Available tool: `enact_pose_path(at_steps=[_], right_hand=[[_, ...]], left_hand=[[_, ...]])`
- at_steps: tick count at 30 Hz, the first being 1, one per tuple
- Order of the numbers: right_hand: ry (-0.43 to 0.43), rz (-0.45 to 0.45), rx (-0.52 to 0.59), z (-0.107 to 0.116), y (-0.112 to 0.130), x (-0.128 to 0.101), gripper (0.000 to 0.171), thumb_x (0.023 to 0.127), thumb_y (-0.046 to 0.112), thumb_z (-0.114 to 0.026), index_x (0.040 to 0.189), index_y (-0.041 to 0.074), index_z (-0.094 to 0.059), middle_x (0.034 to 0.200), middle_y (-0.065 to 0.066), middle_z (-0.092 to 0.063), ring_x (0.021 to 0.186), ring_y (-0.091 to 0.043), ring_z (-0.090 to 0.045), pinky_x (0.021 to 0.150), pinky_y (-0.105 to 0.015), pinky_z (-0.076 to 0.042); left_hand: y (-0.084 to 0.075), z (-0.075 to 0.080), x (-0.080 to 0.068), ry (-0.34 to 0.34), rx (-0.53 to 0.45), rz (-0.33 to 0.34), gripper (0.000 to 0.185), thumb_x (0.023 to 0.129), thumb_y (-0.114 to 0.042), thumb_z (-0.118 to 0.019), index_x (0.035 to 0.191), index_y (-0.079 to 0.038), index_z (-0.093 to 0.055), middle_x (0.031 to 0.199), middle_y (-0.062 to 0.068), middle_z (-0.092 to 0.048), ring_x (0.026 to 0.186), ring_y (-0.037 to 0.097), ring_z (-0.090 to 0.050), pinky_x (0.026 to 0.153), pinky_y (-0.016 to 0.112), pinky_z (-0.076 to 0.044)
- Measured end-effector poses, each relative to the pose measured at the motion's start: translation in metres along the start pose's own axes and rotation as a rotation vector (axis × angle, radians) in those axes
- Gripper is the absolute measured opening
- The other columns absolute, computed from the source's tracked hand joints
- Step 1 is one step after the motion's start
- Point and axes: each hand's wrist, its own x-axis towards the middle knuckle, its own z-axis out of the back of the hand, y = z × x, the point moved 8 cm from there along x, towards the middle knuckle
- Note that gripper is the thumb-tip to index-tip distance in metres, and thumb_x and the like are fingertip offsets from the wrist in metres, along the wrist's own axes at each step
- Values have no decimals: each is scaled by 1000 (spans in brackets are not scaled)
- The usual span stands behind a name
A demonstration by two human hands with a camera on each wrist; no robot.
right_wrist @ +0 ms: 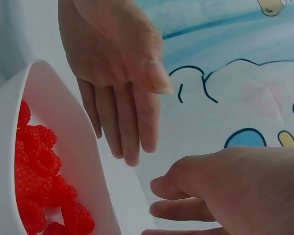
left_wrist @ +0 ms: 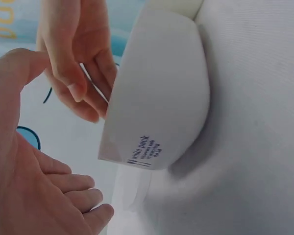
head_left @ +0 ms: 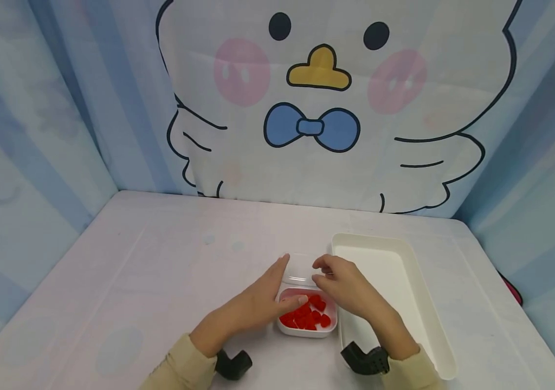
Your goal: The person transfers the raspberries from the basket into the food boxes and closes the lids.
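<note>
A small white plastic container (head_left: pixel 307 334) with red raspberries (right_wrist: pixel 39 161) in it stands on the table. Behind it lies a clear plastic lid (head_left: pixel 299 277), between the two hands. My left hand (head_left: pixel 258 300) hovers over the container's left side, fingers straight and thumb above the raspberries. My right hand (head_left: pixel 348 284) is above its far right corner, fingers loosely bent, with nothing between them. In the left wrist view the container's outer wall (left_wrist: pixel 157 88) shows printed text. Neither hand visibly grips anything; whether the fingertips touch the lid is hard to tell.
A long white tray (head_left: pixel 416 303) lies right beside the container, partly under my right arm. The table (head_left: pixel 160 260) has a pale cloth. Printed curtains (head_left: pixel 316 179) enclose its back and both sides.
</note>
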Motion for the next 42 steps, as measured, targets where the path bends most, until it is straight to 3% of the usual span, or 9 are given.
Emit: enact_pose_path(at_steps=[7, 18, 25, 30, 34, 38, 42], right_hand=[[31, -43, -40, -9, 0, 8, 42, 94, 19, -63, 131, -1, -57, 135, -22, -60, 121, -39, -60, 94, -53, -55], [34, -103, -140, -25, 3, 18, 61, 94, 20, -63, 142, -11, -43, 147, -33, -43, 136, -49, -44, 99, -61, -47], [45, -125, -170, -33, 4, 21, 61, 94, 21, -63, 141, -13, -43, 143, -34, -46, 128, -48, -52, 92, -59, -52], [31, -124, -201, -35, 6, 23, 57, 94, 22, -63, 136, -13, -46, 129, -31, -54, 106, -37, -61, 88, -55, -57], [21, -133, -220, -37, 6, 24, 54, 93, 23, -63, 131, -13, -49, 113, -28, -57, 91, -29, -57, 82, -51, -60], [11, -143, -235, -37, 5, 24, 55, 94, 25, -62, 131, -13, -49, 111, -27, -56, 90, -29, -56, 82, -51, -60], [-3, -140, -212, -37, 5, 25, 56, 94, 23, -62, 133, -13, -47, 116, -28, -56, 94, -30, -58, 86, -52, -59]], left_hand=[[2, 5, 8, -18, -87, 6, 93, 92, -58, -56, 159, -8, -15, 164, 11, -25, 150, 33, -28, 115, 59, -34], [9, 7, 16, -113, -197, 173, 80, 97, -45, -54, 157, -5, -21, 162, 17, -28, 147, 39, -32, 113, 61, -36], [12, 7, 17, -142, -229, 238, 74, 98, -37, -53, 157, -4, -22, 162, 18, -28, 149, 39, -28, 116, 61, -31], [13, 12, 17, -178, -210, 237, 70, 99, -32, -52, 155, -1, -24, 161, 19, -29, 149, 39, -28, 118, 59, -29], [13, 10, 17, -168, -226, 240, 71, 98, -34, -52, 155, -2, -26, 161, 19, -30, 148, 40, -30, 117, 60, -30], [13, 6, 19, -162, -250, 226, 70, 97, -33, -51, 155, -2, -26, 160, 20, -32, 146, 41, -34, 115, 60, -33], [14, 9, 20, -209, -247, 226, 67, 98, -27, -50, 154, 1, -27, 158, 22, -34, 144, 41, -37, 115, 58, -34]])
